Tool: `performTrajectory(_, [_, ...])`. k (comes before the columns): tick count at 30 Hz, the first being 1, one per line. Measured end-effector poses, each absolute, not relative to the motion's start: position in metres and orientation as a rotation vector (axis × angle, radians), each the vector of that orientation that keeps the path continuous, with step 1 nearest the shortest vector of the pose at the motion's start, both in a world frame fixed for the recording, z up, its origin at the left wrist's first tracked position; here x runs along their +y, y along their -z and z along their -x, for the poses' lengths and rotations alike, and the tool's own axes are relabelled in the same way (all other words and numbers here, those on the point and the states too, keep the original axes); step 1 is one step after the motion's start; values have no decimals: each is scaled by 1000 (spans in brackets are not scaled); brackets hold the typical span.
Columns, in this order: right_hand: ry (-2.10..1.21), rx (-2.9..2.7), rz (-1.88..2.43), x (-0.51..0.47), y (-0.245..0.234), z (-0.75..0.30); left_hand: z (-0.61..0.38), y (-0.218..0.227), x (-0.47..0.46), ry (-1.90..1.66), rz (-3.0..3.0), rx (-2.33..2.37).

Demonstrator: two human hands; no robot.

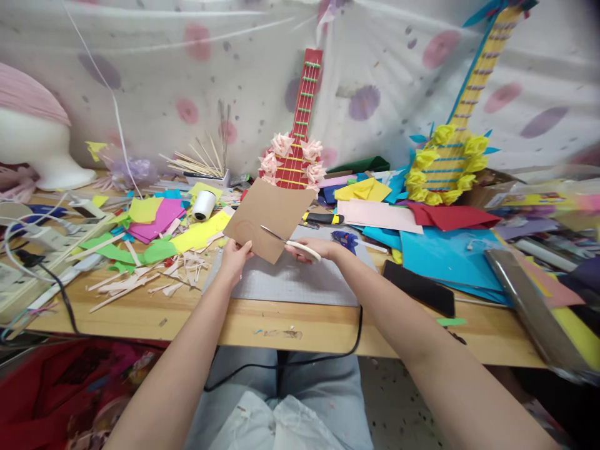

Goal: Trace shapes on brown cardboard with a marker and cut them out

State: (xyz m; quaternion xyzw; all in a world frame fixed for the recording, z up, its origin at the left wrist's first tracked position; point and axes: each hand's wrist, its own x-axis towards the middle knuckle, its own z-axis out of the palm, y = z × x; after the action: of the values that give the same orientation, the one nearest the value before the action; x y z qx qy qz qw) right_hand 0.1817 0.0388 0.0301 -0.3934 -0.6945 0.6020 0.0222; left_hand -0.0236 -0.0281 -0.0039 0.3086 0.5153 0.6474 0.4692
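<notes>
My left hand [234,255] pinches the lower left corner of a brown cardboard sheet [272,212], held tilted above a grey cutting mat [290,281]. A faint curved line is drawn near that corner. My right hand [313,249] is closed round the white handles of a pair of scissors [288,240], whose blades lie across the cardboard's lower edge. Behind the cardboard stands a red paper guitar [300,125] with pink paper flowers.
A wooden table [187,319] is strewn with coloured paper scraps [154,219]. A yellow and blue paper guitar [454,150] leans at the right. A white thread spool [204,204], a blue glue gun [344,239], a utility knife [323,219] and a black cable [328,350] lie around.
</notes>
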Motion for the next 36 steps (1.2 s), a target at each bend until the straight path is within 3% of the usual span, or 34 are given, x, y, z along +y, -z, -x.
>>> performTrajectory(15, [-1529,-2287,1166,27,-24,-185,31,-8,-15,-1480,-621,1181])
performTrajectory(31, [-1599,-2175,1155,17,-35,-175,40,-26,-17,-1397,-629,1228])
performTrajectory(36, [-1789,-2164,1093,22,-31,-169,49,-26,-18,-1374,-701,1346])
